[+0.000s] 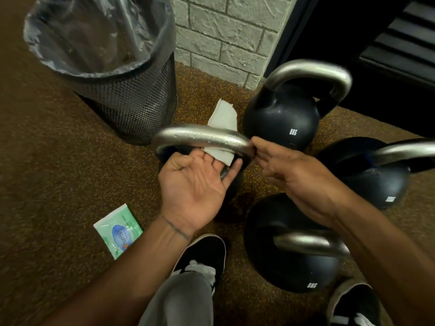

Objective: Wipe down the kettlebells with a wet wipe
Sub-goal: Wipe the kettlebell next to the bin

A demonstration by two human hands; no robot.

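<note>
8KG on far kettlebell (pixel 280 114), 8KG on near kettlebell (pixel 294 269)

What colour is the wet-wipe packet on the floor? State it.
The packet is light green with a blue oval label; head view.

White wet wipe (pixel 223 116) over wet steel handle of black kettlebell (pixel 188 135)

Middle kettlebell: your left hand (pixel 195 187) covers most of the black round kettlebell with the steel handle (pixel 202 136) at mid frame.
Wipe: the white wet wipe (pixel 223 118) disappears behind that handle partway along.
Right kettlebell: the black kettlebell at the right edge (pixel 376 182) has its handle cut off, and its white marking is too blurred to read.
Packet: the print on the green and white wipe packet (pixel 117 234) at lower left is too small to read, and your forearm covers one corner.
Bin: the black mesh bin (pixel 131 102) has its far rim cut off by the top edge.
</note>
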